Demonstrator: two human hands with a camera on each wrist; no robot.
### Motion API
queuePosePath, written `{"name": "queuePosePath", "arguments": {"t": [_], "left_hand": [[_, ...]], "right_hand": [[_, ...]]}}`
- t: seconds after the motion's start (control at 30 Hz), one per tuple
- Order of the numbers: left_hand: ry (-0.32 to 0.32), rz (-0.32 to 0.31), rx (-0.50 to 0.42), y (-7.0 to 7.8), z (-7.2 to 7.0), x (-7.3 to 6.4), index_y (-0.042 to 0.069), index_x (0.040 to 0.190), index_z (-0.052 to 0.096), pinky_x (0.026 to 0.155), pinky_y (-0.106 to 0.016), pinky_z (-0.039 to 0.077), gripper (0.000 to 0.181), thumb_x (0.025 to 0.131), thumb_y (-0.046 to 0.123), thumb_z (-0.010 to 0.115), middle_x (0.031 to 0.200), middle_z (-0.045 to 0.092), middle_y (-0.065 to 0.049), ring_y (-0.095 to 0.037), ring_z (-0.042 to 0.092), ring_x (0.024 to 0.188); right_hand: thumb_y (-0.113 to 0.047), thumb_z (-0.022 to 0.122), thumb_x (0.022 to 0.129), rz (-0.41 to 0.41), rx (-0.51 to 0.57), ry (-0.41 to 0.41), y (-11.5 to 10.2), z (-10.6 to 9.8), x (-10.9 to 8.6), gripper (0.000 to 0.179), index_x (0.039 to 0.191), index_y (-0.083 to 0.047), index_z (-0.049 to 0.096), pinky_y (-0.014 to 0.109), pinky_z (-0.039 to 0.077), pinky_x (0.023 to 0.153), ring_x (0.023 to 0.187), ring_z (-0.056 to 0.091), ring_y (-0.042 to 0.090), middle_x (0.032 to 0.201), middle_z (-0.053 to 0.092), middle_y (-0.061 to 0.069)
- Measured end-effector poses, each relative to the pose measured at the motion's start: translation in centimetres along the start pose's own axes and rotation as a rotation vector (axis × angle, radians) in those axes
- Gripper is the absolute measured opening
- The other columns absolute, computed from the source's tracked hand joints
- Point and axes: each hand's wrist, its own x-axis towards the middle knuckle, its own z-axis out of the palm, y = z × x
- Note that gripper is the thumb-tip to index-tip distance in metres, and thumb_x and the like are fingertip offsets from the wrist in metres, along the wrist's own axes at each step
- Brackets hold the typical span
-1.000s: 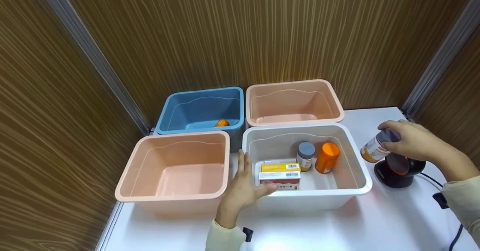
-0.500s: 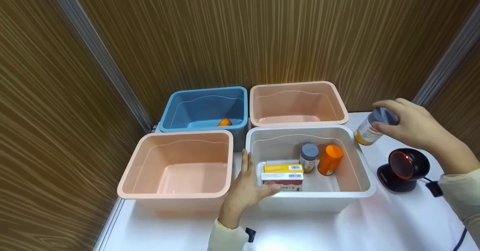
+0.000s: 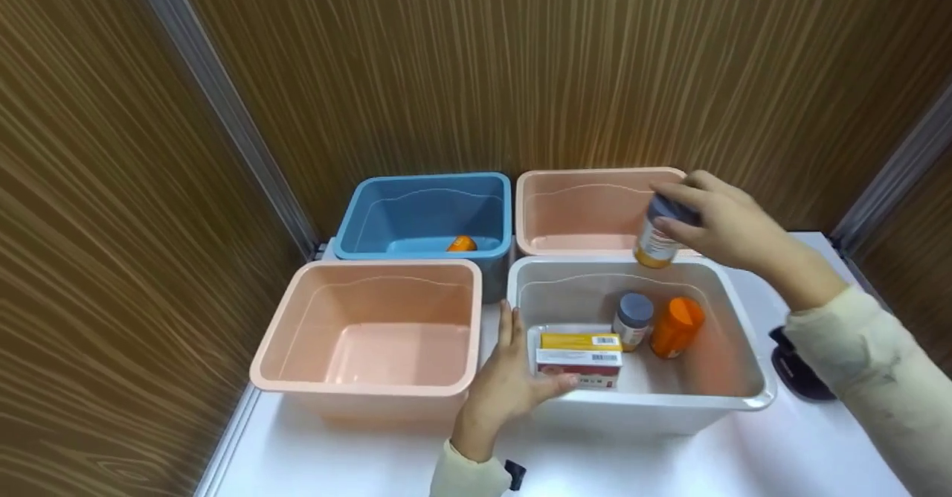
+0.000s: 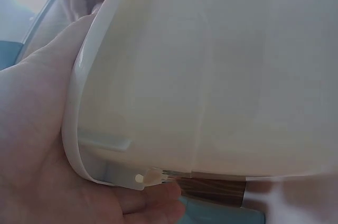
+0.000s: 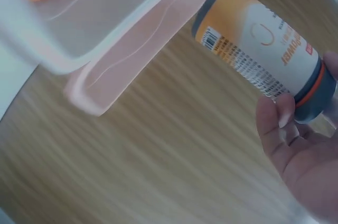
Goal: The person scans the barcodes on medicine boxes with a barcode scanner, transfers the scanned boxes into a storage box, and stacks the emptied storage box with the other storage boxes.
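Observation:
My right hand (image 3: pixel 725 218) grips a supplement bottle (image 3: pixel 657 242) by its dark grey cap, fingertips and thumb around the cap. The bottle has a white and orange label and hangs slightly tilted above the back rim of the white bin (image 3: pixel 744 333), overlapping the far peach bin in the head view. In the right wrist view the bottle label (image 5: pixel 264 39) faces the camera. My left hand (image 3: pixel 506 385) rests against the white bin's near left corner, fingers extended along its side and thumb at the front rim. Inside stand a grey-capped bottle (image 3: pixel 633 322), an orange bottle (image 3: pixel 678 326), a yellow box (image 3: pixel 569 341) and a white-and-red box (image 3: pixel 576 367).
A peach bin (image 3: pixel 364 391) stands left of the white one. Behind are a blue bin (image 3: pixel 424 218) with an orange item (image 3: pixel 462 243) in it and another peach bin (image 3: pixel 573 214). A black device (image 3: pixel 799 374) sits at the right, partly behind my sleeve. Wood-grain walls enclose the table.
My right hand has carried the bottle leftward from beside the black device to over the white bin's back rim. My left hand has stayed at the bin's corner; the head view has shifted slightly.

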Motion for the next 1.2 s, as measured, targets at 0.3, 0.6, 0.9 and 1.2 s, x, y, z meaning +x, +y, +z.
{"name": "queuePosePath", "arguments": {"t": [0.3,0.6,0.9,1.2], "left_hand": [[0.001,0.010,0.002,0.3,1.1,-0.8,0.011,0.164,0.008,0.108,-0.050,0.041,0.130,0.072,0.069,0.080,0.169,-0.012,-0.001,-0.036,0.032,0.144],[-0.017,-0.025,-0.032,0.5,1.2,-1.4,0.015,0.164,0.008,0.110,-0.049,0.039,0.128,0.072,0.062,0.084,0.169,-0.014,0.003,-0.033,0.032,0.145],[0.002,0.002,-0.043,0.6,1.5,-2.2,0.020,0.164,0.006,0.111,-0.046,0.037,0.130,0.071,0.062,0.085,0.169,-0.011,-0.003,-0.032,0.032,0.144],[-0.001,0.032,-0.044,1.2,1.9,-2.9,0.016,0.164,0.005,0.113,-0.044,0.034,0.133,0.069,0.061,0.087,0.169,-0.011,-0.003,-0.031,0.031,0.145]], "right_hand": [[-0.030,0.066,0.100,-0.075,0.017,-0.079,-3.0,2.4,5.2,0.057,0.151,-0.011,0.049,0.052,0.050,0.083,0.102,0.056,0.035,0.125,0.052,0.020],[-0.024,0.069,0.097,-0.068,0.079,-0.112,-6.1,4.5,10.4,0.060,0.152,-0.010,0.047,0.053,0.050,0.089,0.107,0.053,0.036,0.127,0.051,0.020],[-0.019,0.070,0.096,-0.011,0.166,-0.108,-8.5,7.7,15.0,0.060,0.151,-0.007,0.047,0.050,0.050,0.095,0.118,0.052,0.036,0.131,0.051,0.020],[-0.014,0.069,0.096,0.023,0.225,-0.102,-9.4,10.6,17.3,0.056,0.148,-0.007,0.049,0.047,0.051,0.097,0.118,0.053,0.035,0.133,0.051,0.020]]}}
